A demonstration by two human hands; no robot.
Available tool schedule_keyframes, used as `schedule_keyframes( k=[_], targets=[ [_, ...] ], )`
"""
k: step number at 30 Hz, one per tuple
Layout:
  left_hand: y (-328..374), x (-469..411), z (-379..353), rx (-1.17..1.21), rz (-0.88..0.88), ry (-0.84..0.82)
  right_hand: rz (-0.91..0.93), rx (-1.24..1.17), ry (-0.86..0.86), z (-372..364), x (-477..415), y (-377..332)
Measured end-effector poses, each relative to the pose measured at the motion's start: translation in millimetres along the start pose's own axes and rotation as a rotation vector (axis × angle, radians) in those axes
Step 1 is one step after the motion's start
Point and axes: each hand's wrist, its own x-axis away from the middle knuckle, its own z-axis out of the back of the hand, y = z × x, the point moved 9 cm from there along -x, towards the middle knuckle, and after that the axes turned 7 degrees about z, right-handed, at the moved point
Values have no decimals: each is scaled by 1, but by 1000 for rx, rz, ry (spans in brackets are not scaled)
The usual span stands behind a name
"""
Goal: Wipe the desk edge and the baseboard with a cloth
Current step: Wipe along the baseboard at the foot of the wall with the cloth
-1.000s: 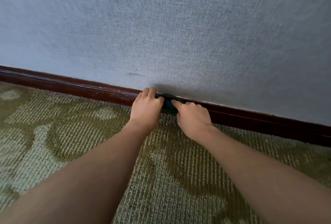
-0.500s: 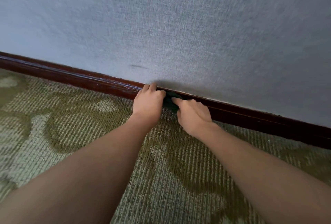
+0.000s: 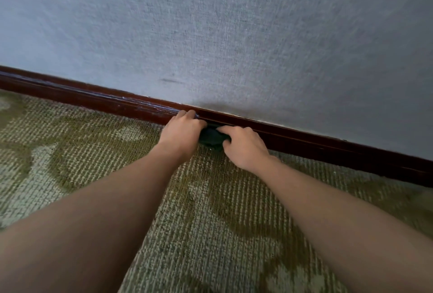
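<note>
Head view shows both of your hands low against the baseboard [image 3: 93, 99], just right of the frame's centre, with the dark cloth [image 3: 212, 139] bunched between them. Your left hand [image 3: 185, 133] has its fingers curled, the tips on the baseboard's top ledge, and the cloth's left end runs in under it, so it seems to hold that end. Your right hand [image 3: 246, 147] grips the other end, with fingers and thumb curled round the bunch.

The change over the last second is small but useful. A second ago the cloth sat up on the top ledge of the baseboard. Now it lies lower, on the front face, with its bottom edge down at the carpet [image 3: 93, 156]. Measured against the dark scuff [image 3: 171, 80] on the wall [image 3: 234, 23], your hands have hardly travelled sideways, so this looks like a top-to-bottom pass over one short stretch, not a run along the length.

For the task, I judge that you are well into the baseboard part, with this patch covered from ledge to foot. Long runs of baseboard stretch to the left edge and the lower right of the frame. I cannot tell whether they have been wiped. No tabletop edge is in view, so that part cannot be judged from here.
</note>
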Motion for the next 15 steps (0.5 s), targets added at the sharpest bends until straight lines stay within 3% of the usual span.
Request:
schedule_keyframes(
  k=[15],
  targets=[
    [8, -15, -21, -27, 61, 49, -2, 193, 44, -5, -11, 8]
  ],
)
